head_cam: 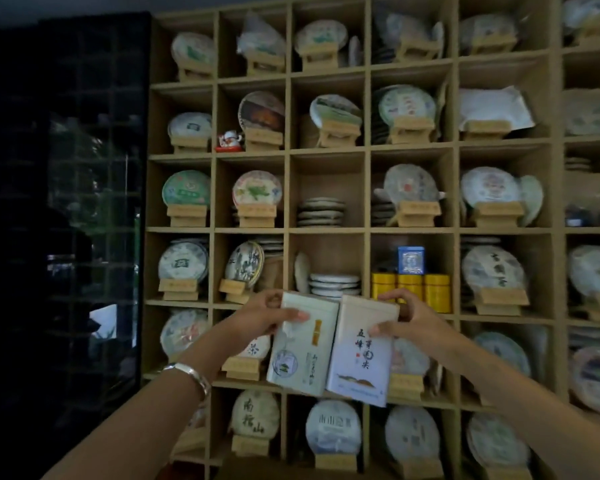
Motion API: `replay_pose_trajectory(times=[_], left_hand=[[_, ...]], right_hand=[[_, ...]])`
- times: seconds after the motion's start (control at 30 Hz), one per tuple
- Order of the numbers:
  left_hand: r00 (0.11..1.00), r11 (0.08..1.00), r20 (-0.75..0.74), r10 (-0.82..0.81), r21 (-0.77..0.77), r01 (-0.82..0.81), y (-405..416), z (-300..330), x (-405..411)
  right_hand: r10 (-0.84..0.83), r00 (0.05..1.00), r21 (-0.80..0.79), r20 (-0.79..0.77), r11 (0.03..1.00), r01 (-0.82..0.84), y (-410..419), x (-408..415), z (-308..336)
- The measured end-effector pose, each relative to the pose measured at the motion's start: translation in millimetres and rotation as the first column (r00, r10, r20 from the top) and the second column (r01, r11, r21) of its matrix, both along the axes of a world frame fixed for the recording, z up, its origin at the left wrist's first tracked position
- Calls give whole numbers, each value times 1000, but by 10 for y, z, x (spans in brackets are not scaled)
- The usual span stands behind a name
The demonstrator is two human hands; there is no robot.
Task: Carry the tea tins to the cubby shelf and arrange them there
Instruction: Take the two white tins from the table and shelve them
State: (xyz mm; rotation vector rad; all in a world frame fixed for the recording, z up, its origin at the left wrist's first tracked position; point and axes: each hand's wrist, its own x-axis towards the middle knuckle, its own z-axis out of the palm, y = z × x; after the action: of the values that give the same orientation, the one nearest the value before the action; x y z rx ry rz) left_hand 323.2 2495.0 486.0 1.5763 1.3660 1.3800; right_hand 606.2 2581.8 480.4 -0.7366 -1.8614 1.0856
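**Two Tea Tins Held Up Before the Cubby Shelf**

In front of the wooden cubby shelf (368, 230) we hold two tall, pale rectangular tea tins side by side, off any surface, at about the level of the shelf's lower rows. Our left hand (264, 315) is closed on the upper part of the greenish-white tin (300, 351), thumb across its front face and fingers wrapped behind. Our right hand (407, 318) clasps the top of the white tin (361, 355), thumb pressed on the front near the dark calligraphy, fingers curled over the top edge.

Both tins stand with their long axis close to vertical, printed fronts facing us. The left tin leans slightly, its top tipped toward the right; the right tin leans the same way, a little more. Their inner edges touch or nearly touch along the upper half, and we cannot tell which.

A silver bracelet (191, 374) sits on our left wrist. Just above our right hand, one cubby holds three yellow canisters (411, 291) in a row with a small blue tin (410, 259) on top. Most other cubbies hold round wrapped tea cakes (257, 188) on small wooden stands.
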Motion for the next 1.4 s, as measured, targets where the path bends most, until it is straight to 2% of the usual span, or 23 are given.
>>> replay_pose_trajectory(times=[0.3,0.47,0.63,0.77,1.1,1.23,1.4], left_hand=[[991,976,125,54,204,-79,1132,693,-254],[988,944,131,82,308,-119,1735,1320,-387],[981,922,160,109,353,-160,2214,1858,-594],[981,914,182,62,386,-129,2587,2156,-814],[953,927,303,14,353,-126,3637,2359,-1184],[955,931,297,-5,349,-104,3904,2345,-1255],[967,892,250,38,428,-146,4078,2323,-1225]], right_hand=[[50,973,70,-224,997,-35,1358,-536,762],[74,956,133,-284,990,-37,1971,-808,1415],[90,958,158,-272,986,-48,2420,-1135,1938],[30,946,174,-324,984,28,2694,-1425,2190],[-90,938,179,-334,971,157,3410,-1889,2491],[-117,928,138,-353,975,175,3668,-1998,2505],[-107,897,77,-428,985,154,3912,-2086,2458]])
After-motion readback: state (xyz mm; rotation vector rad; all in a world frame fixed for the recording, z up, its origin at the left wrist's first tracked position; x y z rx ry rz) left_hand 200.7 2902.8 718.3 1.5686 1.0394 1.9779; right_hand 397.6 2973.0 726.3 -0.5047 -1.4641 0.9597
